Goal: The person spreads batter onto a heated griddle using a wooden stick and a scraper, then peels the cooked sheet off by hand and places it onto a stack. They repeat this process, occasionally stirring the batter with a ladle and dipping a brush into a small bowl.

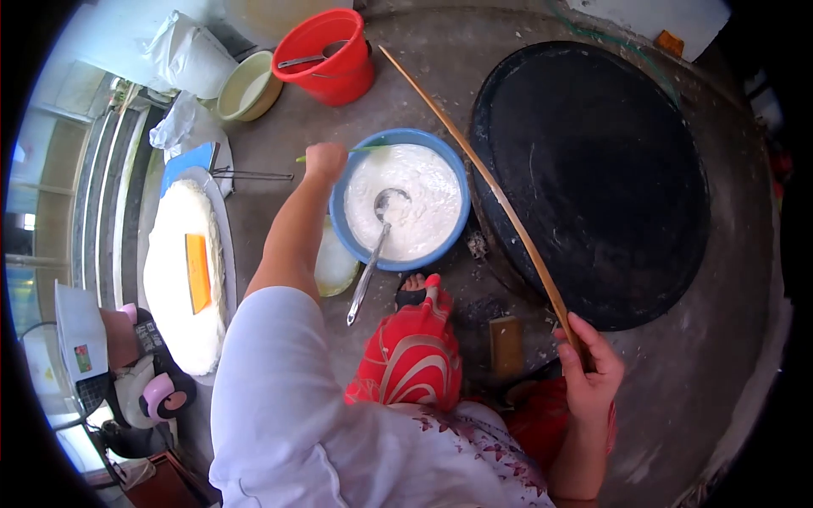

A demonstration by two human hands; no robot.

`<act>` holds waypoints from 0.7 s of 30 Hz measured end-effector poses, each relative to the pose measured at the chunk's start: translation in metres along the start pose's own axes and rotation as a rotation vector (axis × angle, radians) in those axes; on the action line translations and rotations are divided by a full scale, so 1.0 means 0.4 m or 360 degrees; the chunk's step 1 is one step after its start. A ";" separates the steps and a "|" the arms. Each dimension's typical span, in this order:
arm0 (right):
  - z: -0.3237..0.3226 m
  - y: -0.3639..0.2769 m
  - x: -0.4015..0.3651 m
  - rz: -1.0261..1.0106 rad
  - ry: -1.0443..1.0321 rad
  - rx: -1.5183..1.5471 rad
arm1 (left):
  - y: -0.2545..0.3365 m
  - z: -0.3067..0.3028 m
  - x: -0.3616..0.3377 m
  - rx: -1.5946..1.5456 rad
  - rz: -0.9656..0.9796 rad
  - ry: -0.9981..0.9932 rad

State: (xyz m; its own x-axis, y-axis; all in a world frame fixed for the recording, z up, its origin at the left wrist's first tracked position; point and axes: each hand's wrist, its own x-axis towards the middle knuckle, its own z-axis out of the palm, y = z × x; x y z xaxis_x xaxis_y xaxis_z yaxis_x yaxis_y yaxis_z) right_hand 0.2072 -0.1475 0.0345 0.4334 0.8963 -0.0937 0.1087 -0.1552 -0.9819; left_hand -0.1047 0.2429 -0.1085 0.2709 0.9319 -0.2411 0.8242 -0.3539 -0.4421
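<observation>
My left hand (326, 161) is closed around a thin green stick-like tool (366, 149), whose far end reaches over the rim of a blue basin (464, 203). White batter (423, 182) fills much of the basin. A metal ladle (370, 273) rests in it, bowl in the batter and handle leaning out over the near rim. My right hand (590, 364) grips the lower end of a long, slightly curved wooden strip (500, 196). That strip slants up and left along the near edge of a big round black griddle (593, 182). The griddle's surface is dark and bare.
A red bucket (343, 80) with a metal ladle and a pale bowl (254, 89) stand at the back. To the left, an orange scraper (198, 273) lies on a white mound (174, 296). A brick-like block (506, 347) sits on the floor near my feet.
</observation>
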 end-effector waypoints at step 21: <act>-0.009 -0.043 -0.083 -0.0146 -0.0115 0.0098 | 0.167 0.060 -0.520 -0.0487 -0.0498 -0.0474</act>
State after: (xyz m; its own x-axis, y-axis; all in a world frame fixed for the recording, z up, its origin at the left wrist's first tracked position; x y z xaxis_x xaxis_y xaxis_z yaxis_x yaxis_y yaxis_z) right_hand 0.1941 -0.1759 0.0549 0.3586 0.9334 -0.0124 0.0886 -0.0473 -0.9949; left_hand -0.1182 0.0234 -0.1086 -0.1279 0.9106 -0.3929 0.9625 0.0184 -0.2705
